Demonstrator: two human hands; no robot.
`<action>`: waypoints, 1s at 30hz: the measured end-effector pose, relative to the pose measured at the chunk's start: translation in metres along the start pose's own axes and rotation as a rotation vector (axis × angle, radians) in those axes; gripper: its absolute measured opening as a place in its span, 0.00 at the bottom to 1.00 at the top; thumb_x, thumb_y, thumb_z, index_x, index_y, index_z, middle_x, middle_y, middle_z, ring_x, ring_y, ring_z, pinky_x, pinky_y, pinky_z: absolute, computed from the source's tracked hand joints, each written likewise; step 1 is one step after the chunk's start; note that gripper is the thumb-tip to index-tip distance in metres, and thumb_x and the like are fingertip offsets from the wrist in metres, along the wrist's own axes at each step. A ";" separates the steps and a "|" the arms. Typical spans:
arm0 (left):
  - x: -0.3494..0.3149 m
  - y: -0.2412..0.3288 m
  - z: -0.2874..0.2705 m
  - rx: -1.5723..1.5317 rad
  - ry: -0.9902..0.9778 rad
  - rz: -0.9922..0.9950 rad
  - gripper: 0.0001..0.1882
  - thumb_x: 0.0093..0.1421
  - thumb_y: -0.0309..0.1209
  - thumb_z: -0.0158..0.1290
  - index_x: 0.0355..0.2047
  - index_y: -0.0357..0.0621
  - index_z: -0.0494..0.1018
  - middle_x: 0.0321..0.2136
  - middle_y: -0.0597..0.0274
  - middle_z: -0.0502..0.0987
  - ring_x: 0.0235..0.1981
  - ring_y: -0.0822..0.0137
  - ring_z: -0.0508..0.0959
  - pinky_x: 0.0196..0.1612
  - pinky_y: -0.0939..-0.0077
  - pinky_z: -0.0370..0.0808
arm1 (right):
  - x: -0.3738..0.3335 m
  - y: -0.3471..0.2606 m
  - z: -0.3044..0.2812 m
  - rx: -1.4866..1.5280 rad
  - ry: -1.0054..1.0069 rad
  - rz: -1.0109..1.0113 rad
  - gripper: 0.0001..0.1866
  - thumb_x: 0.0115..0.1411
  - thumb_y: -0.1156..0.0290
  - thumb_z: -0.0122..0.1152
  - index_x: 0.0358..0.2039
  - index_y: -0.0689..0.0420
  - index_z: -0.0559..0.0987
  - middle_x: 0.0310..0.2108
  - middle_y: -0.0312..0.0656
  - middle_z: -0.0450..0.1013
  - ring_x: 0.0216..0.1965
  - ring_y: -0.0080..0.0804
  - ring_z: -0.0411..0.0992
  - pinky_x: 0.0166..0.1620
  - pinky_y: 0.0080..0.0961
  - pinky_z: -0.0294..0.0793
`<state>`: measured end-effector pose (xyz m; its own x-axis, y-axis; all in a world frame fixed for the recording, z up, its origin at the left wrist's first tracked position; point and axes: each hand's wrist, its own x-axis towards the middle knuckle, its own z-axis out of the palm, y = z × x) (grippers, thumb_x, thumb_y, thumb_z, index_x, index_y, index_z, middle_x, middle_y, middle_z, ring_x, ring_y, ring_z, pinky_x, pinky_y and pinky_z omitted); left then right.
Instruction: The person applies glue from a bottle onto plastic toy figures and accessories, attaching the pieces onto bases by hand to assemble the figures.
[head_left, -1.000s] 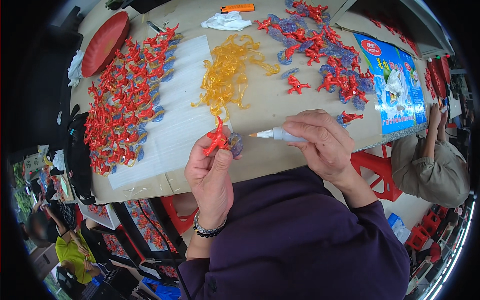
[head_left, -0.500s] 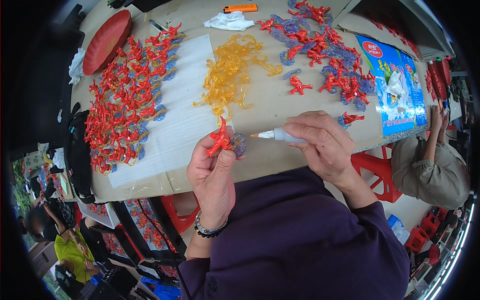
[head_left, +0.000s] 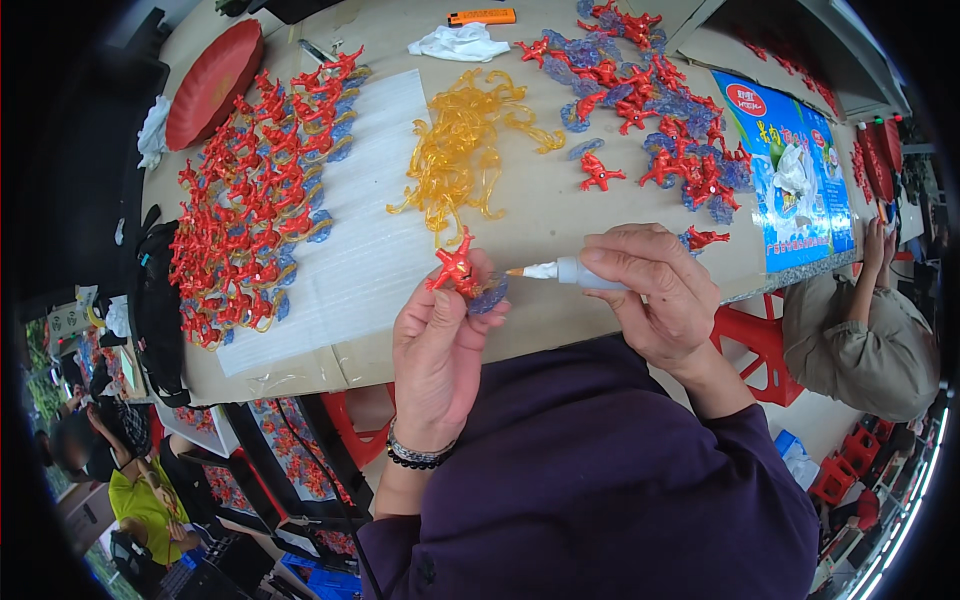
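Between the thumb and fingers of my left hand (head_left: 440,345) is a small red figurine (head_left: 454,264) joined to a translucent blue-purple base (head_left: 488,296). My right hand (head_left: 655,290) grips a white glue bottle (head_left: 575,272), held level. Its narrow tan tip points left and meets or nearly meets the figurine's base; the exact contact is too small to tell. Just beyond my left hand lies a pile of translucent yellow curled pieces (head_left: 465,150). One red figurine (head_left: 705,238) rests on the table behind my right hand.
Rows of assembled red figurines (head_left: 250,220) cover a white foam sheet (head_left: 375,180) at left, beside a red tray (head_left: 215,85). More red figurines (head_left: 690,165) on blue bases lie at right, near a blue printed sheet (head_left: 790,170). A co-worker (head_left: 860,340) sits at far right.
My left hand has shifted slightly right and turned the figurine, tilting it. The bottle has moved a little right with my right hand, its tip now at the figurine's base.
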<state>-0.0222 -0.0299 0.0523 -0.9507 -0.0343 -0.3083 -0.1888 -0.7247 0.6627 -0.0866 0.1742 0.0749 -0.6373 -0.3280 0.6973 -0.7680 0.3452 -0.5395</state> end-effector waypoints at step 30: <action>0.003 -0.002 0.001 -0.102 -0.003 -0.126 0.17 0.68 0.37 0.48 0.47 0.34 0.72 0.53 0.52 0.73 0.37 0.65 0.80 0.43 0.73 0.79 | 0.001 -0.004 0.010 -0.069 -0.102 -0.118 0.17 0.42 0.85 0.70 0.36 0.64 0.81 0.34 0.47 0.75 0.31 0.41 0.76 0.31 0.29 0.78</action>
<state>-0.0245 -0.0276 0.0508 -0.9219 0.0635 -0.3821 -0.2807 -0.7895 0.5458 -0.0852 0.1642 0.0730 -0.5486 -0.4559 0.7009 -0.8341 0.3571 -0.4205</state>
